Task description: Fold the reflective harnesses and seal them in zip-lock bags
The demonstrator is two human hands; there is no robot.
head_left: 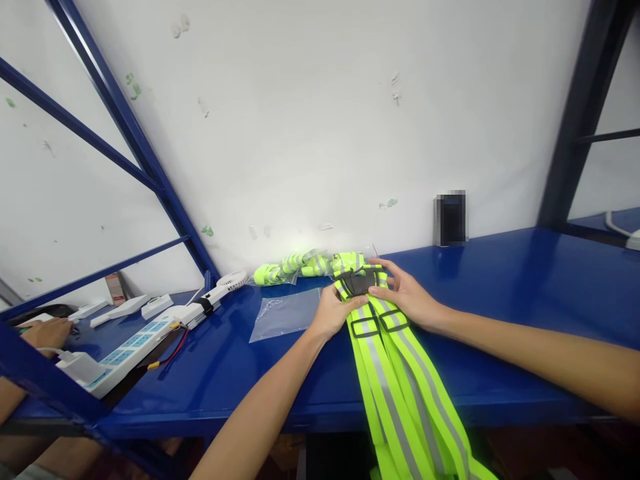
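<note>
A neon yellow reflective strap vest (387, 383) with grey stripes lies over the blue table and hangs past its front edge. My left hand (334, 310) grips its upper left end beside a black plastic buckle (357, 283). On the other side, my right hand (403, 293) holds the upper right end, thumb on the buckle. Just below the hands sit two black strap sliders (365, 326). A clear plastic bag (285, 315) lies flat to the left of my left hand. Behind the hands are more neon vests in clear bags (300, 267).
Along the left runs a white power strip (133, 353) with a red and black cable (175, 347). A white fan (233, 280) lies near the wall. Blue rack posts (135, 127) stand left. A dark box (451, 219) stands at the wall. Another person's hand (47, 333) is at far left.
</note>
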